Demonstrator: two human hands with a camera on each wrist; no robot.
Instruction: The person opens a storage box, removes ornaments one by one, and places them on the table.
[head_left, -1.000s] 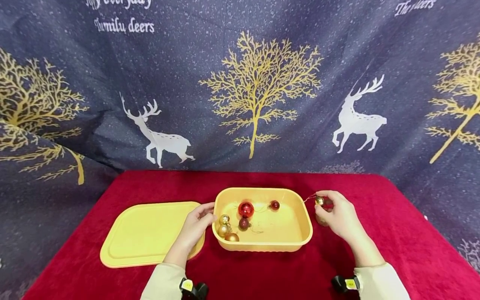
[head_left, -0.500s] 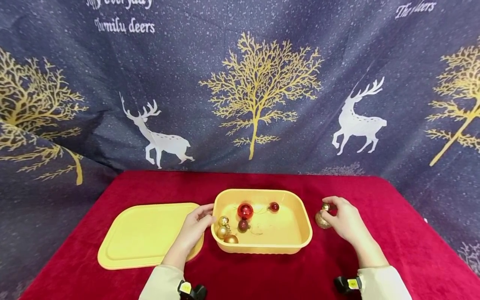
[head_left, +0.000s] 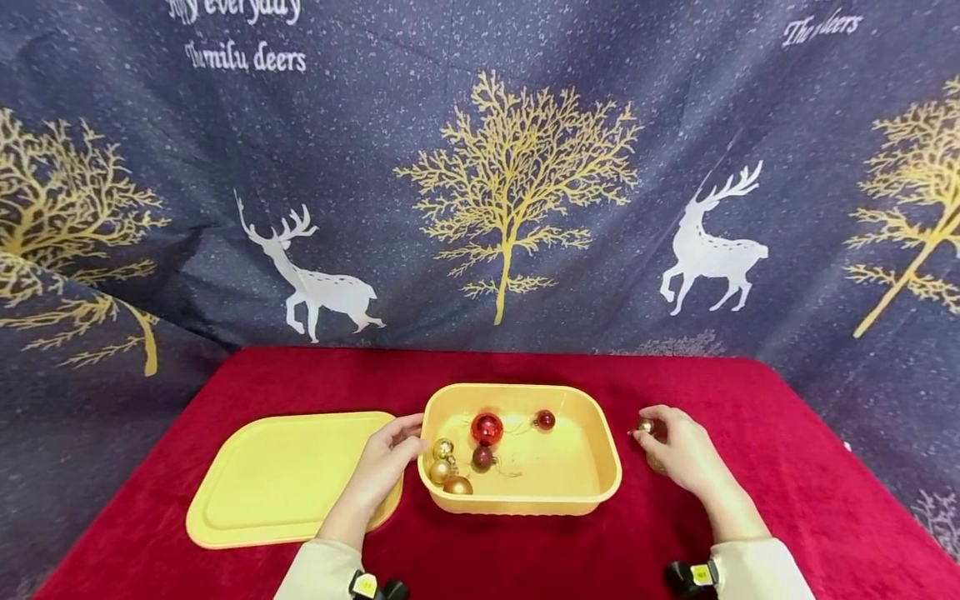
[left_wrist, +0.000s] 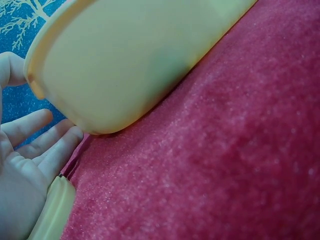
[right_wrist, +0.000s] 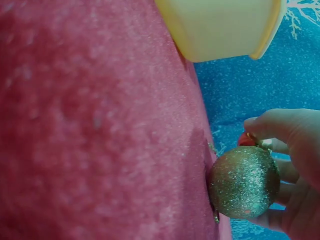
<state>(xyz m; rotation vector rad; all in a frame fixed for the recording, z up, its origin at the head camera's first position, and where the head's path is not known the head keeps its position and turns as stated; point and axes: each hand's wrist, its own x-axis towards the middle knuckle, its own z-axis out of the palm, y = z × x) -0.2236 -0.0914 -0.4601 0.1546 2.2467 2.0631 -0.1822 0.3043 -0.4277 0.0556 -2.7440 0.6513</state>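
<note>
In the head view, my left hand (head_left: pixel 385 460) holds the left end of a yellow plastic box (head_left: pixel 525 506), thumb at the rim and fingers along the outside. The fingers (left_wrist: pixel 60 150) look fairly straight in the left wrist view. To the box's right, my right hand (head_left: pixel 684 450) pinches a small shiny gold bauble (head_left: pixel 646 426) between thumb and index finger. A larger glittery gold bauble (right_wrist: pixel 244 182) sits under that hand, its other fingers behind it. Inside the box lie a bright red bauble (head_left: pixel 487 429), dark red ones and several gold ones.
Left of the box, a yellow lid (head_left: pixel 288 475) lies flat, partly beneath my left forearm. Red velvety cloth (head_left: pixel 525 558) covers the table. A dark blue hanging (head_left: pixel 420 108) with deer and trees stands behind it.
My right hand has moved slightly down, toward the table, still with the small gold bauble. The glittery bauble is now mostly hidden by the hand in the head view. The left hand stays at the box.
</note>
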